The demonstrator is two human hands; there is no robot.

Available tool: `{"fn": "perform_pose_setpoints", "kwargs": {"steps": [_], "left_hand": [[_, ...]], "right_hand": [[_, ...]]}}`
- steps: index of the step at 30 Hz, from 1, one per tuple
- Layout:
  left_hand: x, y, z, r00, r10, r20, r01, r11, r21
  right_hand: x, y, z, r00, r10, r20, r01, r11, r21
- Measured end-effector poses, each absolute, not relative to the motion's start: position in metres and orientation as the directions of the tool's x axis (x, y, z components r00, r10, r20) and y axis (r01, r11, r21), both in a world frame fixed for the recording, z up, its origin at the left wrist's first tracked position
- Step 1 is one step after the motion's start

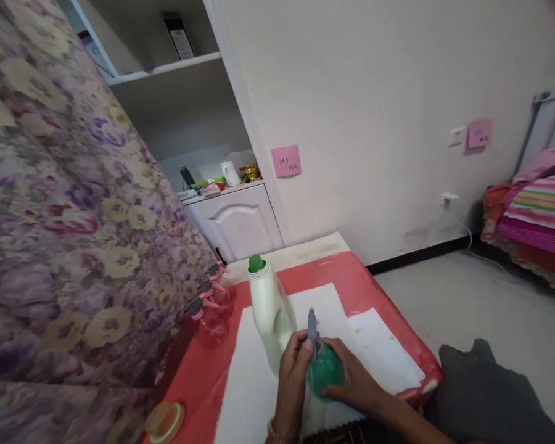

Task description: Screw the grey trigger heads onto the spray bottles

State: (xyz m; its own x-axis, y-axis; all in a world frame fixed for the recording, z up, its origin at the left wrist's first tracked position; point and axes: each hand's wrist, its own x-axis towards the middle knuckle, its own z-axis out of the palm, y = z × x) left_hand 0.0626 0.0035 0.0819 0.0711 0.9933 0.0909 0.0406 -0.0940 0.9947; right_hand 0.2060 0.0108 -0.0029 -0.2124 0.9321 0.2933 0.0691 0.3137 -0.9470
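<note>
A round green spray bottle (324, 375) is held over the white paper towel near the front of the table. My right hand (355, 377) wraps around its body from the right. My left hand (295, 368) closes its fingers on the grey spray head (312, 330) at the bottle's neck. Just left of my hands stands a large pale-green jug (264, 302). Its mouth has no screw cap on it, and a green piece (256, 264) sits in the opening. Part of the jug's base is hidden behind my left hand.
Several clear spray bottles with pink collars (211, 324) stand along the table's left side. A yellowish round lid or shallow dish (165, 422) lies at front left. White paper (383, 348) covers part of the red tabletop (351, 271). A floral curtain (83, 259) hangs close on the left.
</note>
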Motion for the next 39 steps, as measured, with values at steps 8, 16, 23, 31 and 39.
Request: {"fn": "perform_pose_setpoints", "kwargs": {"steps": [8,16,23,31,39], "left_hand": [[0.067,0.024,0.089,-0.05,0.992,0.114,0.105,-0.108,0.989],[0.073,0.025,0.089,0.131,0.981,0.141,0.123,-0.158,0.98],[0.075,0.028,0.083,0.12,0.976,0.182,0.108,-0.195,0.975],[0.077,0.025,0.088,0.118,0.981,0.155,0.103,-0.167,0.981],[0.077,0.026,0.085,0.128,0.979,0.16,0.107,-0.174,0.979]], "right_hand": [[0.209,0.011,0.011,-0.218,0.841,0.495,0.0,0.508,-0.862],[0.21,0.012,0.018,-0.167,0.858,0.486,-0.005,0.492,-0.87],[0.203,0.022,0.037,-0.178,0.874,0.453,-0.027,0.455,-0.89],[0.202,0.023,0.045,-0.16,0.901,0.403,0.043,0.414,-0.909],[0.195,0.022,0.041,-0.074,0.916,0.395,0.117,0.401,-0.908]]}}
